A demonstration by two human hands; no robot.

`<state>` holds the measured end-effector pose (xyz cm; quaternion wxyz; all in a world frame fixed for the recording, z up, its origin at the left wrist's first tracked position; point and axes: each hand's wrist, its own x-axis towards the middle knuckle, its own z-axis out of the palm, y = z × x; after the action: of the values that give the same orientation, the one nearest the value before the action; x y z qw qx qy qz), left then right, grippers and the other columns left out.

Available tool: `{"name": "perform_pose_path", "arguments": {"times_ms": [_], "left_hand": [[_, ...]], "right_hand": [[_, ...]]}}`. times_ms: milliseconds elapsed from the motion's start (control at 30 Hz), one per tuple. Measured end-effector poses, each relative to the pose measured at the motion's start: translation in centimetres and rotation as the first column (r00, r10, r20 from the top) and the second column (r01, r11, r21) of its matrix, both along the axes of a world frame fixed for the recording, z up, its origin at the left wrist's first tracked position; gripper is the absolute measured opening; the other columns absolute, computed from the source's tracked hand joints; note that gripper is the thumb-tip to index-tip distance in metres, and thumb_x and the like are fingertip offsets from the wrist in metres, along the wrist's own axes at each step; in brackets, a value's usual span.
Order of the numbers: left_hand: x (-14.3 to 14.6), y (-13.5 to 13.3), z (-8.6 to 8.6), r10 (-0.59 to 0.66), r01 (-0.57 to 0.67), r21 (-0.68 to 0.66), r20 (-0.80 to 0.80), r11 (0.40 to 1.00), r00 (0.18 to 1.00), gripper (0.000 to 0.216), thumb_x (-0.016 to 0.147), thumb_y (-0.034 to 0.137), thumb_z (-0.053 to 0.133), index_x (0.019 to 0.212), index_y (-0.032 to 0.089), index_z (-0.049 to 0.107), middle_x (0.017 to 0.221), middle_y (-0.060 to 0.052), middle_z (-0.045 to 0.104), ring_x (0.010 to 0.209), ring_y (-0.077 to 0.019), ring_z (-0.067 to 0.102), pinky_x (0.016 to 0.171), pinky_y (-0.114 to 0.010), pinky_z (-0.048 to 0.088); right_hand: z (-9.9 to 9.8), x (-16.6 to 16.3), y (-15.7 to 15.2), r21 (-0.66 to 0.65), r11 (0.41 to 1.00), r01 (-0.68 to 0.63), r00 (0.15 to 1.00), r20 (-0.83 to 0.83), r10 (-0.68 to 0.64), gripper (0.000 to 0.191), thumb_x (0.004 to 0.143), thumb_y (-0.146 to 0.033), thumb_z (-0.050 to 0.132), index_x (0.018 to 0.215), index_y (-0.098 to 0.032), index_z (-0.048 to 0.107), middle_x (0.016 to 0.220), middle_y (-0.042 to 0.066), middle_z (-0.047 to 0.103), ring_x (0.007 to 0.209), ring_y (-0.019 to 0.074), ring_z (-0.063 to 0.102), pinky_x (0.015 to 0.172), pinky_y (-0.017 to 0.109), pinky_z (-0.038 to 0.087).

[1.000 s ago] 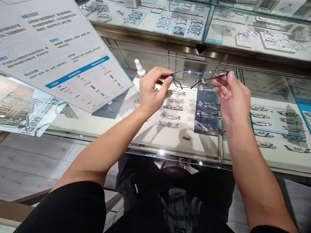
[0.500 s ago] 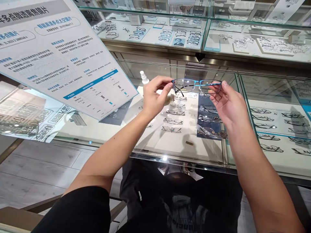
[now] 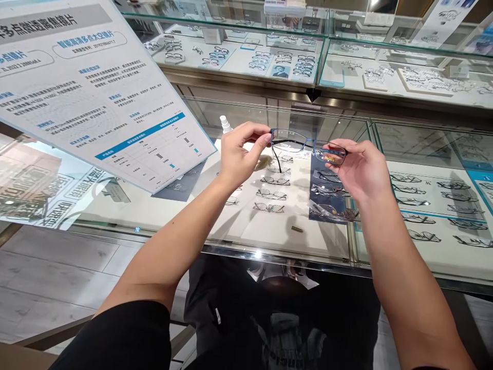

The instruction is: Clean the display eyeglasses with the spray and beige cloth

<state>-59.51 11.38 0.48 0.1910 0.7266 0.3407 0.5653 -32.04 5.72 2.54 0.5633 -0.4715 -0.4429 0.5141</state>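
A pair of blue and dark-rimmed eyeglasses (image 3: 309, 145) is held up above the glass display counter (image 3: 227, 245). My left hand (image 3: 243, 149) pinches its left end between thumb and fingers. At the other end, my right hand (image 3: 360, 167) grips the frame near the hinge, with some fingers behind the lens. Small orange lettering shows on the right lens. One dark temple arm hangs down below the left lens. Beneath the counter's glass, several eyeglasses (image 3: 271, 195) lie in a column, and more lie on a dark blue mat (image 3: 327, 203).
A large printed sign (image 3: 127, 103) leans in from the left. Behind my left hand stands a white spray bottle (image 3: 225, 124). More glass cases (image 3: 321, 82) with eyeglasses run along the back. On the right is another case section (image 3: 435, 205). A wooden chair part (image 3: 57, 331) is at lower left.
The eyeglasses have tilted, with the right end lower and a temple arm hanging further down. My right hand has dropped slightly. The whole view has shifted a little.
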Motion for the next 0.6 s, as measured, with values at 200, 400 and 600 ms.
{"name": "perform_pose_path", "arguments": {"times_ms": [200,400,600], "left_hand": [[-0.2,-0.3,1.2,-0.101,0.097,-0.053,-0.067,0.994,0.993,0.035,0.098,0.058,0.072,0.093,0.025,0.079,0.087,-0.005,0.079,0.078,-0.0173,0.072,0.076,-0.035,0.06],[-0.1,-0.6,1.6,-0.152,0.146,-0.052,-0.139,0.988,0.979,0.038,0.097,0.059,0.073,0.089,0.023,0.082,0.086,-0.007,0.081,0.078,-0.0187,0.072,0.076,-0.034,0.057],[0.2,-1.0,1.8,-0.194,0.185,-0.076,-0.145,0.98,0.97,0.037,0.097,0.059,0.074,0.089,0.023,0.083,0.087,-0.007,0.082,0.079,-0.0184,0.073,0.076,-0.032,0.057]], "right_hand": [[1.0,0.1,-0.8,-0.092,0.986,-0.14,0.989,0.039,0.144,0.024,0.076,-0.05,0.083,0.086,-0.028,0.084,0.1,0.006,0.083,0.094,0.027,0.075,0.081,0.043,0.06],[1.0,0.0,-1.1,-0.137,0.939,-0.315,0.933,0.134,0.333,0.023,0.074,-0.049,0.092,0.083,-0.028,0.087,0.09,0.004,0.081,0.082,0.0198,0.069,0.079,0.036,0.055],[0.8,-0.4,-1.4,-0.113,0.909,-0.4,0.887,0.201,0.415,0.026,0.075,-0.051,0.094,0.08,-0.026,0.087,0.09,0.004,0.08,0.084,0.0191,0.067,0.082,0.035,0.052]]}}
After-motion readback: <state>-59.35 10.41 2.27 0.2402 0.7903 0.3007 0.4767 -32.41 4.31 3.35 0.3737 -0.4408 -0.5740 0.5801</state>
